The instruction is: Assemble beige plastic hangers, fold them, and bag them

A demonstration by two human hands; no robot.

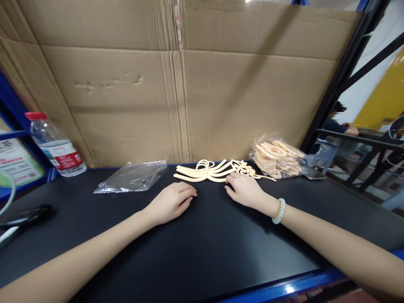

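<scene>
My left hand [172, 203] rests on the black tabletop, its fingers loosely stretched and nothing in them. Just beyond my fingers lies a bundle of cream-coloured soft cords [192, 173], gathered at the middle with a loop on top. My right hand [244, 189] is at the right end of the bundle, thumb and fingers apart. Its fingertips are beside or lightly touching the cords; I cannot tell which. Behind this hand lies a tangle of thinner, knotted cream cord [244, 167]. A flat clear plastic bag [132, 176] lies to the left of the bundle.
Clear bags packed with cream cords [277, 158] stand at the back right, beside a phone-like flat object [313, 173]. A water bottle [58, 145] and a dark mouse-like object [27, 216] are at left. Cardboard [126, 84] walls the back. A person [334, 124] sits beyond the frame.
</scene>
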